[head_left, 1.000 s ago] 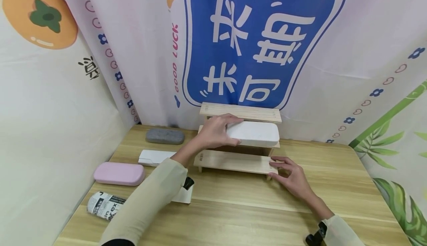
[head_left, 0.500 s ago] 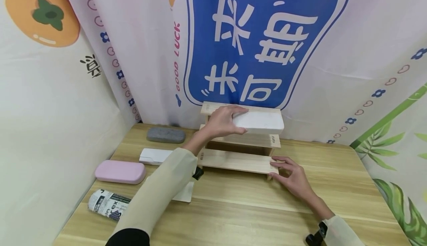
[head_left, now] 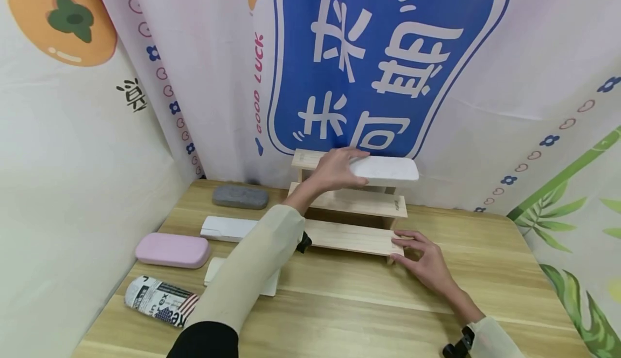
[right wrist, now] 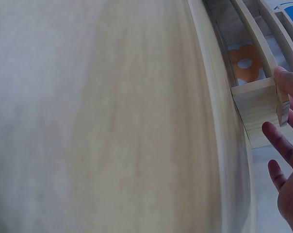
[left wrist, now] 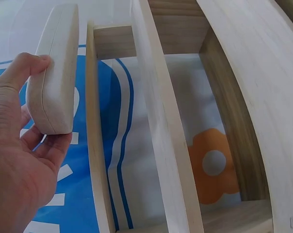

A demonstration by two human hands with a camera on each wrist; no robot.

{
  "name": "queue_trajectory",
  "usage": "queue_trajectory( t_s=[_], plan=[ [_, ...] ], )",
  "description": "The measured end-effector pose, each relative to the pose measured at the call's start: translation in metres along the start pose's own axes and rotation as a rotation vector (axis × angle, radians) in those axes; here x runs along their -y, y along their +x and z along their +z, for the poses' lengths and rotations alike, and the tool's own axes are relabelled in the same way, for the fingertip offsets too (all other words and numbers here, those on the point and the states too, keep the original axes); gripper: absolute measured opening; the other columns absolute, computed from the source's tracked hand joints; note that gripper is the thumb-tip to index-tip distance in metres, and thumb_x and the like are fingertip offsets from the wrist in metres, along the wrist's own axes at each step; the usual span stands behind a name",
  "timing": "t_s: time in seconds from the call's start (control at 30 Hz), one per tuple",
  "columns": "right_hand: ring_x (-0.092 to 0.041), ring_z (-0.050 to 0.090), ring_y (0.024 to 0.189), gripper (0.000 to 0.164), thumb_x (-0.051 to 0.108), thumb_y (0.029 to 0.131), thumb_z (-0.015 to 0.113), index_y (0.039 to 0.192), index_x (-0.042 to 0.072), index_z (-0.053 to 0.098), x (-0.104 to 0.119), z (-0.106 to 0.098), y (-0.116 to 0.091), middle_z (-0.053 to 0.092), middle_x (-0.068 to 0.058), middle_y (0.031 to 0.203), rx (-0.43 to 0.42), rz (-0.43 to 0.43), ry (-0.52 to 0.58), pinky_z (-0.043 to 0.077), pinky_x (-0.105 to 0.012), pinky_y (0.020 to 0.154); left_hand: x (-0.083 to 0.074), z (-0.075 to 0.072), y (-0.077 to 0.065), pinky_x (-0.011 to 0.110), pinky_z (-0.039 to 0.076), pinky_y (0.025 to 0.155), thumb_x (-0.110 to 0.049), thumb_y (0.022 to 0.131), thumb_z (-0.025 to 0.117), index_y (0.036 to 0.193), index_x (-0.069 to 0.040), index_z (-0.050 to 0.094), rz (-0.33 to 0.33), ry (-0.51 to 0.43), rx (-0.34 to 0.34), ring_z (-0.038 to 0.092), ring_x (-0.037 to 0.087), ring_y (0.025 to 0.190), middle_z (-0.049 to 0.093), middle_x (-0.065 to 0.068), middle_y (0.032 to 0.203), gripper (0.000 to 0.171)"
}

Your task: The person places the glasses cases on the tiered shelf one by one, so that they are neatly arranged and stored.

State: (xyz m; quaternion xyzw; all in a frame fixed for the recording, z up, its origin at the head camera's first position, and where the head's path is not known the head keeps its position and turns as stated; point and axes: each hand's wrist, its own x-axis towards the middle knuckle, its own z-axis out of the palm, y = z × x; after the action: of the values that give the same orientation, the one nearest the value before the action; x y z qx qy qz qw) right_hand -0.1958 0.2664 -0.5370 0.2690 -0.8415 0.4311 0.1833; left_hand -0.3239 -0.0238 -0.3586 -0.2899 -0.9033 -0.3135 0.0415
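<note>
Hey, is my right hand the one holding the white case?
No, the white case is pinched in your left hand, while your right hand grips the wooden stand at its lowest step.

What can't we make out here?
Head: right end of the long white case, middle of the white flat item and left end of the bottom shelf, behind the left sleeve.
Head: much of the top shelf, behind the left hand and held white case.
Head: shelf markings, too small to read.
Right wrist: part of the right hand, cut by right edge.
</note>
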Motion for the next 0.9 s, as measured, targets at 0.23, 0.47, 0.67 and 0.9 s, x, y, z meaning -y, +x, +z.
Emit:
queue_trajectory(
  t_s=[0.23,0.47,0.67,0.9],
  plan=[
    [-0.039,0.065,0.122,0.040,0.000,0.078,0.091,0.117,0.005,0.080,0.000,0.002,0.000,0.071,-0.018,0.131,-0.002,0.000,0.012,0.038,-0.011,0.112,0.000,0.005,0.012,0.035,0.057,0.090,-0.037,0.080,0.089,0.147,-0.020,0.065,-0.040,-0.004,-0.004,0.066,0.021,0.116,0.063,0.006,0.150,0.073],
    [-0.038,0.065,0.123,0.041,-0.002,0.078,0.091,0.117,0.005,0.080,-0.004,0.003,-0.001,0.071,-0.016,0.131,-0.004,0.005,0.015,0.038,-0.012,0.113,-0.002,0.010,0.019,0.033,0.056,0.092,-0.034,0.082,0.089,0.148,-0.018,0.064,-0.065,-0.040,0.021,0.066,0.020,0.109,0.062,0.006,0.151,0.072],
    [-0.037,0.065,0.122,0.041,-0.002,0.078,0.091,0.116,0.005,0.080,-0.006,0.003,-0.002,0.071,-0.016,0.131,-0.005,-0.002,0.018,0.039,-0.012,0.112,-0.001,0.014,0.023,0.038,0.051,0.109,-0.030,0.083,0.089,0.145,-0.012,0.065,-0.045,-0.058,0.012,0.058,0.025,0.137,0.063,0.008,0.150,0.069],
    [-0.034,0.064,0.124,0.041,-0.002,0.078,0.091,0.117,0.005,0.080,-0.006,0.003,-0.002,0.071,-0.015,0.132,-0.003,0.005,0.001,0.039,-0.012,0.111,0.003,0.017,0.026,0.039,0.043,0.118,-0.027,0.084,0.087,0.143,-0.006,0.066,0.027,-0.043,-0.028,0.054,0.029,0.141,0.061,0.011,0.149,0.066]
  ],
)
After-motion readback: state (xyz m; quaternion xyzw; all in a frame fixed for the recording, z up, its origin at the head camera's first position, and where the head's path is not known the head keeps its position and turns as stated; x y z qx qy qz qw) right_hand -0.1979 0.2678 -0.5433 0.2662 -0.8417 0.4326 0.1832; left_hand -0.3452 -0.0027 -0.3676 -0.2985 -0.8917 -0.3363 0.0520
